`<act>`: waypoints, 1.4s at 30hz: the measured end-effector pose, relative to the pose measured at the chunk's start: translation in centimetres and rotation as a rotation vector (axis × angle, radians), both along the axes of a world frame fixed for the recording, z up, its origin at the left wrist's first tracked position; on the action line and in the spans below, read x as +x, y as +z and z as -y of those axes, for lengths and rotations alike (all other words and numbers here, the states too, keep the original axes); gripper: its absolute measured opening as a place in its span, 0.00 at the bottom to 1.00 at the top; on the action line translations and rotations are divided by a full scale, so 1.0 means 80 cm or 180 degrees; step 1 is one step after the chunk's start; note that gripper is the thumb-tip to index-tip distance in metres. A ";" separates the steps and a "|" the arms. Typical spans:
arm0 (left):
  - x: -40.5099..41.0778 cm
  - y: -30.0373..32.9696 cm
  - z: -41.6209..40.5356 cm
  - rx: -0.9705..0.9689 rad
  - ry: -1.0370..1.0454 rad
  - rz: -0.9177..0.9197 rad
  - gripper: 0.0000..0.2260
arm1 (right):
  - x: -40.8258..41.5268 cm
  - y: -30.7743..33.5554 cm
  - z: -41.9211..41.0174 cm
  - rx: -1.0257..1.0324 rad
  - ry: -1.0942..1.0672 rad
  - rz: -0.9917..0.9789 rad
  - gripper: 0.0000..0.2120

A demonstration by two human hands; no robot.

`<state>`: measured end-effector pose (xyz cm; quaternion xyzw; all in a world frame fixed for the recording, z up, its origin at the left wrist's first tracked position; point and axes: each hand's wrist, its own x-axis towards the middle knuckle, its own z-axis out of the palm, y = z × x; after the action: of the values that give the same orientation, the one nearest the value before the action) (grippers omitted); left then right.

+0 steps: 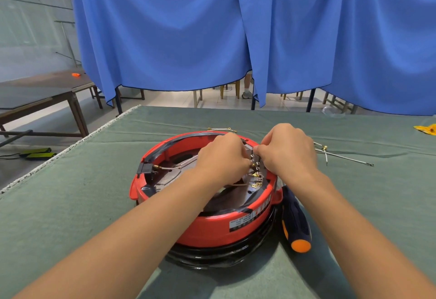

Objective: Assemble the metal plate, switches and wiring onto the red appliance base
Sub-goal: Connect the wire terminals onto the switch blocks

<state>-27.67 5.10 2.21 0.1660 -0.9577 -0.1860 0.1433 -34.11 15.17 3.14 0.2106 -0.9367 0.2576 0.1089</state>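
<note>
The red base (219, 225) sits upside down mid-tabletop (70, 216), open side up so I can reach the terminals (256, 176) along its right inner rim. My left hand (221, 157) pinches a wire (169, 167) end at that row. My right hand (286, 151) pinches something small just above it; what, I cannot tell. I judge I am pushing connectors on. A screwdriver (295, 223) lies against the base's right side, ready. Spare wires (342, 157) wait beyond my right hand.

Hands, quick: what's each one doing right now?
Left hand: fingers curled at the terminals inside the red base; what it pinches is hidden.
Right hand: same, fingertips pinched there, object unclear.
</note>
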 end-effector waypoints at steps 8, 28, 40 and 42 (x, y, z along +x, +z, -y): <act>0.019 0.019 -0.011 -0.0064 -0.0512 0.0228 0.07 | -0.003 0.003 -0.003 0.0070 -0.0012 -0.0044 0.05; 0.022 0.008 0.009 -0.0165 -0.0563 0.0122 0.06 | 0.005 0.009 -0.008 -0.0155 0.0178 0.0098 0.16; 0.022 0.006 -0.001 -0.0548 -0.0446 -0.0011 0.09 | 0.000 0.003 -0.005 -0.0132 0.0230 -0.0091 0.12; 0.021 0.006 -0.005 -0.0573 -0.0392 -0.0037 0.09 | -0.001 0.002 -0.005 -0.0134 0.0261 -0.0133 0.13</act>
<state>-25.96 5.46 2.66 0.0923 -0.9781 -0.1087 0.1515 -34.16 15.55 3.28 0.2519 -0.9192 0.2771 0.1222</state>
